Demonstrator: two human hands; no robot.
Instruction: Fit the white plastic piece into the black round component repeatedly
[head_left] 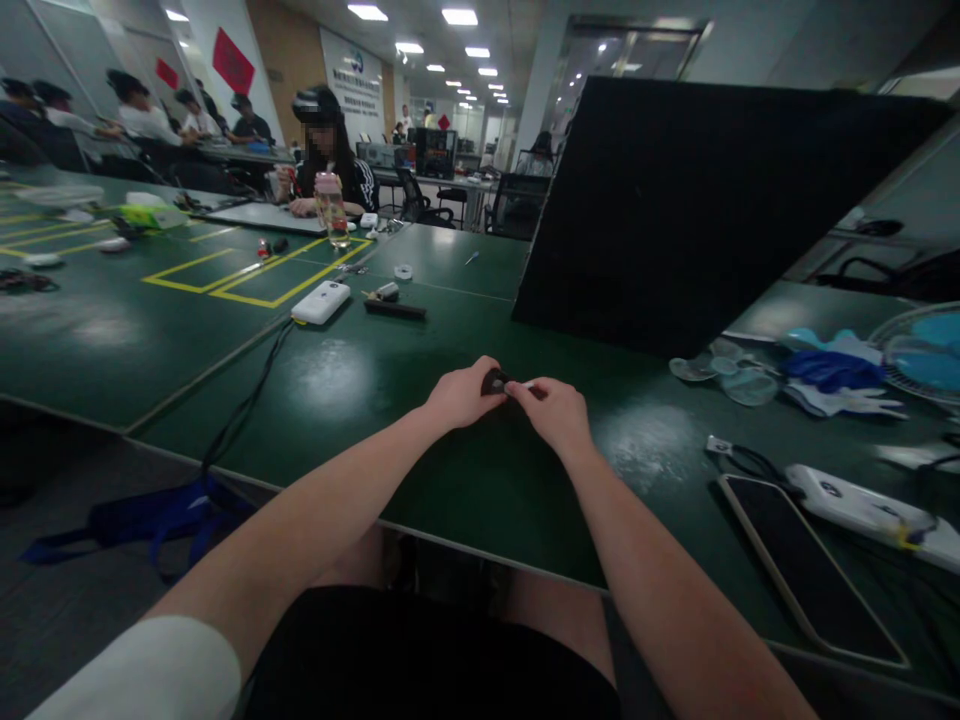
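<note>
Above the green table (337,480), in the middle of the head view, my two hands meet. My left hand (459,396) is closed on a small dark object (493,381) with a grey spot on its face; its kind is too small to make out. My right hand (556,412) pinches a thin, light-coloured piece (531,384) with thumb and forefinger against the right side of that object. Fingers hide most of both things.
A large black panel (660,210) stands tilted ahead on the right. A phone (810,565), a white power strip (862,500) and blue-white gloves (836,375) lie right. Ahead left are a white power bank (321,302) and a black bar (394,310). A person (322,160) sits opposite.
</note>
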